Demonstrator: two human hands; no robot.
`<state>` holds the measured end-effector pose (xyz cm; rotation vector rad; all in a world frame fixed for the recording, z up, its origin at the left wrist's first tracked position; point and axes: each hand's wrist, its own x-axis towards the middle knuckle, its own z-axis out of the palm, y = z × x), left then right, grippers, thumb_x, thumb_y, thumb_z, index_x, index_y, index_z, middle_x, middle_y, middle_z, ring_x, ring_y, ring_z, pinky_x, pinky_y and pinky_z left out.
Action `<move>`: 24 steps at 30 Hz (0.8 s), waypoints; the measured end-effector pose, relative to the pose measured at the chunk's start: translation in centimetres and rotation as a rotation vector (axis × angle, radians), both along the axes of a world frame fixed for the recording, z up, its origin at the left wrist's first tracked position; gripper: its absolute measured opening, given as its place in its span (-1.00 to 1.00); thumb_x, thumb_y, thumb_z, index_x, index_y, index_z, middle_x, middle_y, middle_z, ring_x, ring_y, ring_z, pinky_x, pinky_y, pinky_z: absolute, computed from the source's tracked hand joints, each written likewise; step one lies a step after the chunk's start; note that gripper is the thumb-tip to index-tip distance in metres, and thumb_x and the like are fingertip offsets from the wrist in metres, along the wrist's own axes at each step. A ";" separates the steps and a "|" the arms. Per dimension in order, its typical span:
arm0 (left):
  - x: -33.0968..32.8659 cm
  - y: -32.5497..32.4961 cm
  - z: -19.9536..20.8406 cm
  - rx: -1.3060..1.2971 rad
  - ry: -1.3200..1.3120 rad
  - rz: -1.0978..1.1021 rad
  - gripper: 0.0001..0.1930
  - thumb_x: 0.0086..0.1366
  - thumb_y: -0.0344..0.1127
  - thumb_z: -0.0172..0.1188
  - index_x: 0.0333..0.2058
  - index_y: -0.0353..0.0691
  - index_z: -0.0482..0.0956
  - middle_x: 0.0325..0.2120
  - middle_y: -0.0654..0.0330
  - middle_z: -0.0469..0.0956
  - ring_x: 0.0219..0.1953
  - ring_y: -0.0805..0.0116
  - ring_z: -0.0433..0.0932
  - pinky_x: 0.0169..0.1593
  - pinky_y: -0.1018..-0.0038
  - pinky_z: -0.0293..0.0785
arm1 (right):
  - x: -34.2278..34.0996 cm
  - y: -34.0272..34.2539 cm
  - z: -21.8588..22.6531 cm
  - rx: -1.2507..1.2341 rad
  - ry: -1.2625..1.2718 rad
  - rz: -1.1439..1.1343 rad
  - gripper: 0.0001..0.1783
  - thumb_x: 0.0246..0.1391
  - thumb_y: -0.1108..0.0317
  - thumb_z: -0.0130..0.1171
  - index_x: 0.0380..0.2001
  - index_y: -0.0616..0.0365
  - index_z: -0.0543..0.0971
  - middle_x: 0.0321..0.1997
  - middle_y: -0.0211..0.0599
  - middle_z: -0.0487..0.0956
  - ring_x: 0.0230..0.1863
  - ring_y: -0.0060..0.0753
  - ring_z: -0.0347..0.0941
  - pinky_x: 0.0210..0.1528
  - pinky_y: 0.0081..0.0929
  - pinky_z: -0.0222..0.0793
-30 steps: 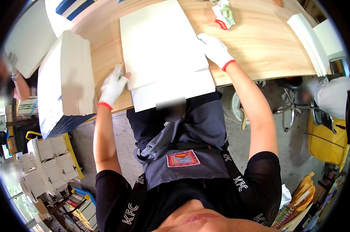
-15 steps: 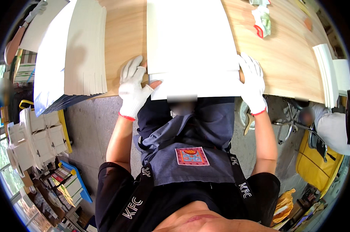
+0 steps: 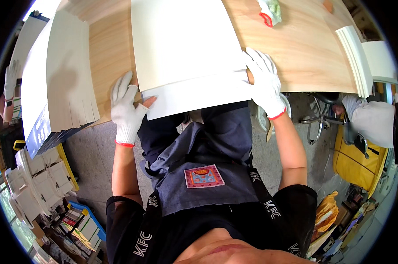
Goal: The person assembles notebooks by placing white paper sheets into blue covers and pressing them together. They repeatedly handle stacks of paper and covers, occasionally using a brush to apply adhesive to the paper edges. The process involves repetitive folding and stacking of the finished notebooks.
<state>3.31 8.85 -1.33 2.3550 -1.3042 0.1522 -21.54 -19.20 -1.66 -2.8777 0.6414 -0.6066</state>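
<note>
The laying-down looked done: a cream sheet [image 3: 186, 42] covered most of a white sheet [image 3: 199, 94] at the near edge of the table [image 3: 304, 57]. Their near edges remained uneven. The left hand [image 3: 127, 108] was spread, its thumb at the white sheet's side. The right hand [image 3: 266, 86] lay along the opposite side; whether it pinched anything could not be told.

White knit gloves [image 3: 129, 108] with red cuffs [image 3: 125, 144] cover both hands [image 3: 265, 86]; below them, black short sleeves [image 3: 122, 220], grey-blue apron [image 3: 172, 189], red-bordered patch [image 3: 204, 176], black lettered straps [image 3: 263, 194].
</note>
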 end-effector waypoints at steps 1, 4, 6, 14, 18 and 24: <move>0.0 -0.1 0.0 -0.002 0.003 -0.002 -0.44 -0.10 -0.16 0.50 -0.10 -0.28 0.59 0.19 0.03 0.41 0.23 -0.07 0.31 0.25 0.18 0.28 | 0.0 0.0 0.0 0.000 0.001 -0.002 -0.20 -0.02 -0.18 0.29 0.17 0.13 0.46 0.28 -0.15 0.40 0.32 -0.01 0.23 0.41 -0.04 0.02; 0.0 0.0 0.1 -0.001 0.004 -0.004 -0.45 -0.09 -0.14 0.50 -0.12 -0.28 0.59 0.19 0.03 0.41 0.23 -0.07 0.31 0.25 0.18 0.28 | 0.1 0.0 -0.1 0.000 0.006 -0.003 -0.22 -0.02 -0.16 0.29 0.16 0.12 0.46 0.28 -0.15 0.40 0.32 -0.01 0.23 0.41 -0.04 0.03; 0.1 0.1 0.2 0.004 0.005 0.002 -0.45 -0.08 -0.12 0.49 -0.13 -0.28 0.59 0.19 0.03 0.41 0.23 -0.06 0.31 0.25 0.18 0.28 | 0.3 0.0 -0.1 0.002 0.002 -0.004 -0.24 -0.01 -0.15 0.29 0.16 0.11 0.47 0.28 -0.16 0.40 0.32 -0.01 0.24 0.41 -0.04 0.03; 0.0 0.1 0.3 0.005 0.004 0.005 -0.46 -0.10 -0.19 0.51 -0.14 -0.32 0.59 0.20 0.01 0.41 0.25 -0.03 0.32 0.27 0.23 0.28 | 0.2 0.0 0.0 0.004 0.004 0.007 -0.24 -0.05 -0.13 0.33 0.15 0.08 0.48 0.28 -0.13 0.41 0.32 0.01 0.24 0.40 -0.05 0.05; 0.2 0.2 -0.2 -0.017 0.001 -0.004 -0.49 -0.10 -0.11 0.50 -0.22 -0.30 0.58 0.20 0.02 0.41 0.26 -0.03 0.31 0.27 0.20 0.25 | 0.1 -0.1 -0.2 0.009 -0.014 0.008 -0.23 -0.06 -0.14 0.33 0.15 0.07 0.47 0.28 -0.12 0.41 0.32 0.03 0.25 0.39 -0.04 0.06; 0.2 0.3 0.3 0.033 0.017 0.003 -0.46 -0.06 -0.07 0.49 -0.16 -0.27 0.57 0.21 0.03 0.39 0.26 -0.02 0.30 0.27 0.20 0.26 | 0.3 0.1 -0.1 0.003 0.007 0.009 -0.23 -0.03 -0.15 0.30 0.18 0.05 0.45 0.30 -0.15 0.39 0.34 -0.03 0.24 0.42 -0.04 0.02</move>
